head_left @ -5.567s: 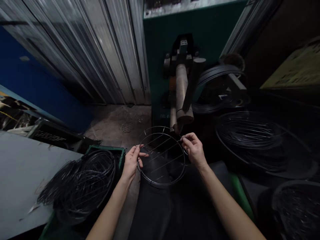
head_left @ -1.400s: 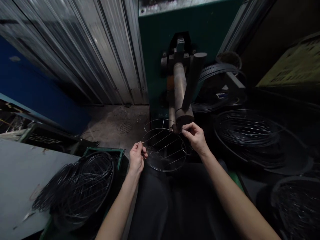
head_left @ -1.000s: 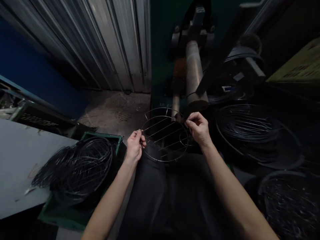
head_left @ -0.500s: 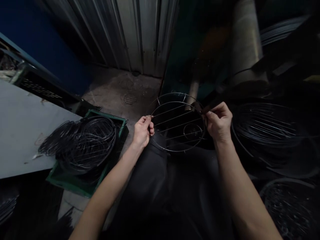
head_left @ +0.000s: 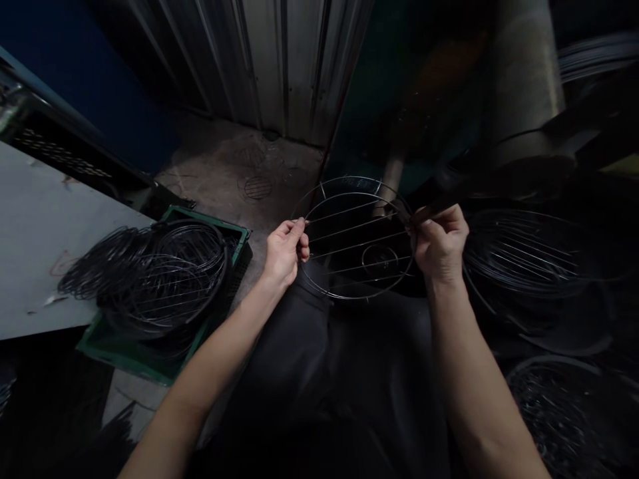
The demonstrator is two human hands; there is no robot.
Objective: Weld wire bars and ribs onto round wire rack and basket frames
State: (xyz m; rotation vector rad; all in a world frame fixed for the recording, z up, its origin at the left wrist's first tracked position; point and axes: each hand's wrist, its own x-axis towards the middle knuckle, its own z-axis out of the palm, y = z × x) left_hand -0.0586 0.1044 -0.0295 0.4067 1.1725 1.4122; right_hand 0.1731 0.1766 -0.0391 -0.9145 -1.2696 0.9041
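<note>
Two hands, one wire rack, one green crate, three rack piles

Centre: wire rack; left hand on its rim at 9 o'clock, right hand at 3; crate farther out at 8.

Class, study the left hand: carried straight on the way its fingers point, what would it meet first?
The round wire rack: the left hand pinches its rim, so its cross wires come first. Beyond them, seemingly, the right hand on the far rim.

Concrete floor: green crate of wire racks, loose round grid.
</note>
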